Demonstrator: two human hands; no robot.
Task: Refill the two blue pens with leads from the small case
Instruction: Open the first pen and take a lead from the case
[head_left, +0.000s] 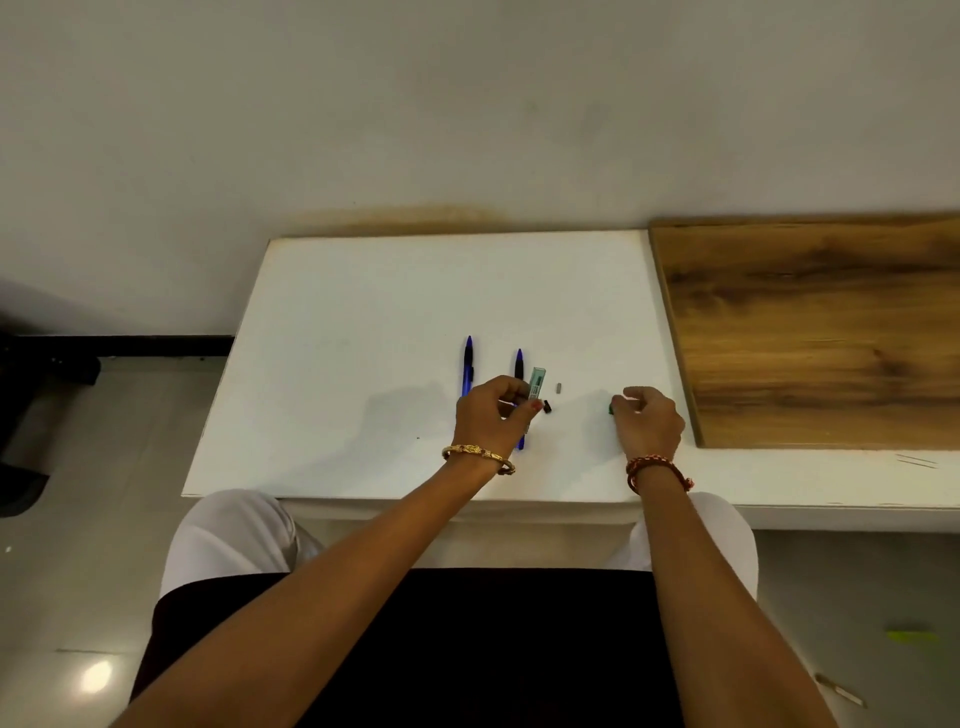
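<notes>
On the white table, two blue pens lie side by side near the middle, long axes running 12 to 6 o'clock, tips toward 12. Left pen lies apart from the other; its lower end is hidden behind the left hand. Right pen passes under that hand and reappears at 6 o'clock of it.

Left hand: fingers curled, pinching the lead case. The case is tilted slightly, upper end toward 12 to 1 o'clock, just beside the right pen.

At 3 o'clock of the case lie a small grey piece and, just below, a small black piece, both on the table, apart from each other.

Right hand: fingers curled, with a small green piece at the fingertips; whether it is gripped or only touched cannot be told.

A wooden board lies at 3 o'clock, well apart from the pens.
</notes>
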